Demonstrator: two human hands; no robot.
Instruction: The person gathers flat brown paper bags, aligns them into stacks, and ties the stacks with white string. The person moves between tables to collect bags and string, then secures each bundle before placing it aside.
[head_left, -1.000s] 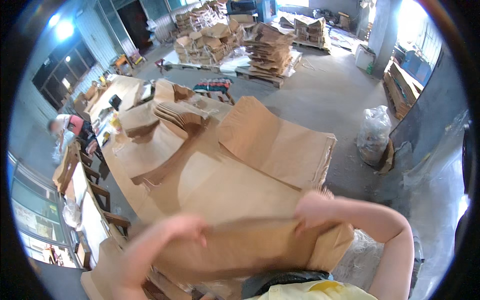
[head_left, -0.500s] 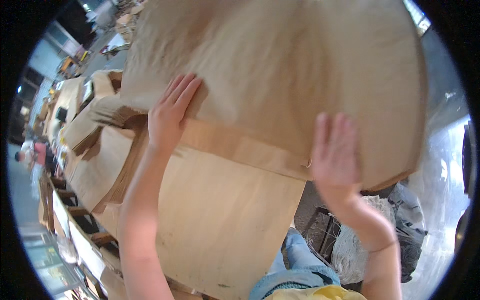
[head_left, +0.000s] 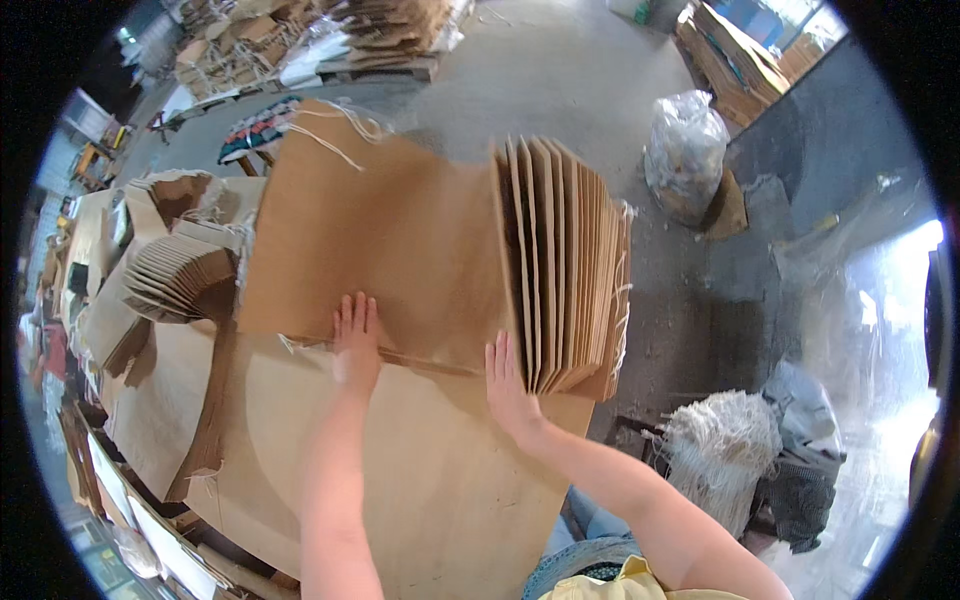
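Brown kraft paper sheets, which look like sacks, lie in a pile on a plywood table (head_left: 430, 490). The top brown sheet (head_left: 390, 240) lies with a slight wave in it. At its right, a bent-up bundle of sheets (head_left: 570, 280) stands fanned on edge, with white strings along its far right side. My left hand (head_left: 356, 345) rests on the near edge of the top sheet, fingers stretched out. My right hand (head_left: 510, 388) lies with straight fingers at the foot of the fanned bundle, touching the paper. Neither hand grips anything.
More curled brown paper stacks (head_left: 180, 275) cover the table's left side. White string strands (head_left: 720, 440) hang at the lower right beside a dark net bag (head_left: 800, 505). A filled clear plastic bag (head_left: 687, 155) stands on the floor; a loaded pallet (head_left: 380, 70) lies beyond.
The large brown sheet that filled the upper view has come down, showing the floor beyond. Fanned sheets now stand at the right. My right hand has moved left and nearer.
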